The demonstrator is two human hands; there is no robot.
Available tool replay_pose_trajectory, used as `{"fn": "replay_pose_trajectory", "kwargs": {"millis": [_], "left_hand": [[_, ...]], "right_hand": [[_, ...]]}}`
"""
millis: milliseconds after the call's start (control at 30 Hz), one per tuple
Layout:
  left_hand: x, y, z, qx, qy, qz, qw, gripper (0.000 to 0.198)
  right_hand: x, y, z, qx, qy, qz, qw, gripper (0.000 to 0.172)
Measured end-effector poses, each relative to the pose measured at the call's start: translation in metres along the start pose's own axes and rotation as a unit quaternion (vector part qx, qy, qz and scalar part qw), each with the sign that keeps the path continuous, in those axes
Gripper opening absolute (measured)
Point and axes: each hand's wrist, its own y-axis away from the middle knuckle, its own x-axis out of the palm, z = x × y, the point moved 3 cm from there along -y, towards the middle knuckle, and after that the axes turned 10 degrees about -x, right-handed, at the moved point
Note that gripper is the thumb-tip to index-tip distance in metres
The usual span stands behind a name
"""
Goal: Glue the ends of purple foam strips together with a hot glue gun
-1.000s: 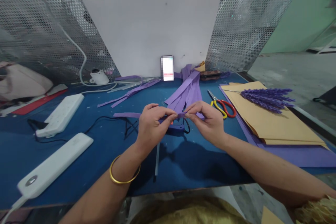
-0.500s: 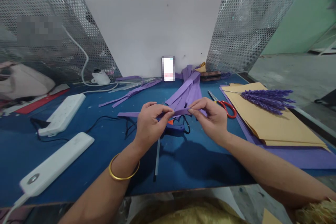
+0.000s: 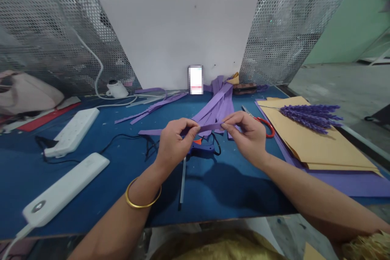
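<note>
A purple paper strip [image 3: 211, 127] is stretched between my two hands above the blue table. My left hand [image 3: 176, 140] pinches it between thumb and forefinger, and its free end sticks out to the left. My right hand [image 3: 248, 136] pinches the strip's right end. Just below lies a blue glue gun [image 3: 202, 148] with an orange part and a clear glue stick [image 3: 183, 183] pointing towards me. Behind the hands is a pile of purple strips [image 3: 217, 99]. Red-handled scissors [image 3: 265, 126] rest beside my right hand, partly hidden by it.
On the right, a purple flower bunch [image 3: 310, 117] lies on yellow paper sheets [image 3: 329, 150] over purple sheets [image 3: 338, 180]. Two white power strips [image 3: 73, 132] and cords lie at the left. A phone [image 3: 195, 79] leans on a white board [image 3: 179, 36] at the back.
My right hand has shifted slightly right along the strip, so a longer piece shows between my hands. My left hand has barely moved.
</note>
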Motion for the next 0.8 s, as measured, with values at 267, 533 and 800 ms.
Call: {"fn": "replay_pose_trajectory", "kwargs": {"millis": [267, 533, 800], "left_hand": [[0.002, 0.0, 0.003, 0.017, -0.022, 0.045, 0.999, 0.012], [0.013, 0.012, -0.008, 0.176, -0.125, 0.046, 0.975, 0.013], [0.012, 0.015, -0.014, 0.209, -0.127, 0.05, 0.968, 0.012]], "right_hand": [[-0.004, -0.003, -0.003, -0.017, 0.084, -0.006, 0.996, 0.004], [0.009, 0.003, 0.006, -0.207, 0.296, 0.159, 0.919, 0.008], [0.015, 0.01, 0.008, -0.204, 0.265, 0.196, 0.922, 0.022]]}}
